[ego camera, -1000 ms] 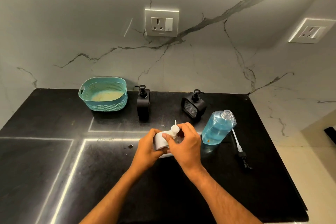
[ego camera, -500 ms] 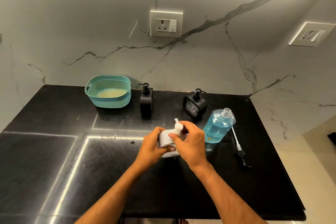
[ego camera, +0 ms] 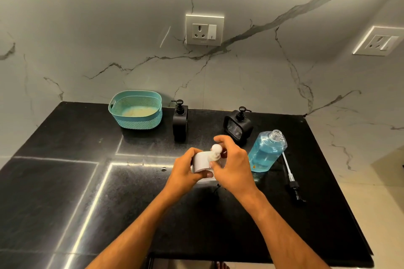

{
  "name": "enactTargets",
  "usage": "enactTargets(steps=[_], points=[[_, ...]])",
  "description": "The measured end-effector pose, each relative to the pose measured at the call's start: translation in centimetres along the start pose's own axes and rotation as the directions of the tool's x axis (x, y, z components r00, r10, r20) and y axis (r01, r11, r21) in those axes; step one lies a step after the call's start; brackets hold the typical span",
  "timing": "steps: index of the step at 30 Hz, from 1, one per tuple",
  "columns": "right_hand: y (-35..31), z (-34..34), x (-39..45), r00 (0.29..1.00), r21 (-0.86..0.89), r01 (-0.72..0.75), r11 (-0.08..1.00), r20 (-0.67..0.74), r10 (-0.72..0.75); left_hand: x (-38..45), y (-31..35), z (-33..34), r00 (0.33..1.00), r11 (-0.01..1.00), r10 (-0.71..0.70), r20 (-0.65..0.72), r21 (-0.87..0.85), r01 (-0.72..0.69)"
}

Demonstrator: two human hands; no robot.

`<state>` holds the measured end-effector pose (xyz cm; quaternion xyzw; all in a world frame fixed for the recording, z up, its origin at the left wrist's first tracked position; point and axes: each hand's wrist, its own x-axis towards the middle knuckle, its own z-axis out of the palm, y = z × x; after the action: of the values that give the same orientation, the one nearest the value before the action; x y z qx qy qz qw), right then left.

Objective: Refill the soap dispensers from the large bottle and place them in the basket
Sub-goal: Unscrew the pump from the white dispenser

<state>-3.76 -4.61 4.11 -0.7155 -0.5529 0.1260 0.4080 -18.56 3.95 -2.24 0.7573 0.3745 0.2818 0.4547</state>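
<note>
While both hands [ego camera: 209, 166] grip the white dispenser [ego camera: 202, 162], open blue bottle [ego camera: 265, 153] just right, basket [ego camera: 136, 109] behind.

The person is wearing nothing on the forearms: both are showing bare from the wrists back to the frame's lower edge, with no sleeve reaching them. The left hand [ego camera: 183, 170] and right hand [ego camera: 235, 166] are showing bare fingers [ego camera: 220, 138].

white dispenser [ego camera: 202, 160] mostly hidden by hands, pump blurred
</note>
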Motion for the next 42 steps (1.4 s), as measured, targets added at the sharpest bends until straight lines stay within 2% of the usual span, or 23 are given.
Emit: enactTargets(steps=[1, 3, 7, 11, 13, 16, 22, 27, 32, 36, 42], points=[[0.0, -0.2, 0.1, 0.998, 0.044, -0.024, 0.999, 0.059, 0.021, 0.0, -0.1, 0.0, 1.0, 1.0, 0.0, -0.007, 0.001, 0.0], [-0.1, -0.5, 0.2, 0.994, 0.006, -0.033, 0.999, 0.101, 0.032, 0.0, -0.2, 0.0, 1.0, 1.0, 0.0, -0.016, 0.005, 0.0], [-0.5, -0.7, 0.1, 0.999, -0.115, -0.03, 0.993, -0.015, 0.028, -0.1, 0.1, 0.4, 1.0, 1.0, -0.016, -0.007, 0.007, 0.016], [-0.6, -0.9, 0.1, 0.998, -0.03, -0.013, 0.999, 0.059, 0.015, -0.1, 0.3, 0.6, 1.0, 1.0, -0.016, -0.006, 0.013, 0.016], [-0.6, -0.9, 0.2, 0.998, -0.082, -0.021, 0.996, 0.056, 0.025, -0.1, 0.2, 0.6, 1.0, 1.0, -0.017, -0.015, 0.01, 0.017], [-0.7, -1.1, 0.3, 0.999, -0.159, -0.037, 0.987, -0.025, 0.034, 0.0, 0.1, 0.6, 1.0, 1.0, -0.013, -0.014, 0.013, 0.013], [-1.0, -1.5, 0.5, 0.998, -0.079, -0.015, 0.997, 0.061, 0.02, 0.1, 0.4, 0.8, 1.0, 1.0, 0.002, -0.016, 0.026, -0.002], [-1.3, -1.6, 0.5, 0.998, -0.211, -0.033, 0.977, -0.052, 0.023, -0.1, 0.7, 0.8, 1.0, 1.0, 0.002, -0.013, 0.028, -0.001], [-1.2, -1.5, 0.5, 0.997, -0.111, -0.007, 0.994, 0.078, 0.016, -0.2, 0.5, 1.1, 1.0, 0.999, 0.012, -0.026, 0.039, -0.011], [-1.2, -1.4, 0.4, 1.0, -0.204, -0.002, 0.979, -0.028, -0.004, -0.3, 0.5, 1.1, 1.0, 0.999, 0.008, -0.025, 0.033, -0.007], [-1.5, -1.8, 0.3, 0.998, -0.108, -0.002, 0.994, 0.069, 0.01, -0.2, 0.4, 1.4, 0.999, 0.999, 0.024, -0.03, 0.034, -0.023]])
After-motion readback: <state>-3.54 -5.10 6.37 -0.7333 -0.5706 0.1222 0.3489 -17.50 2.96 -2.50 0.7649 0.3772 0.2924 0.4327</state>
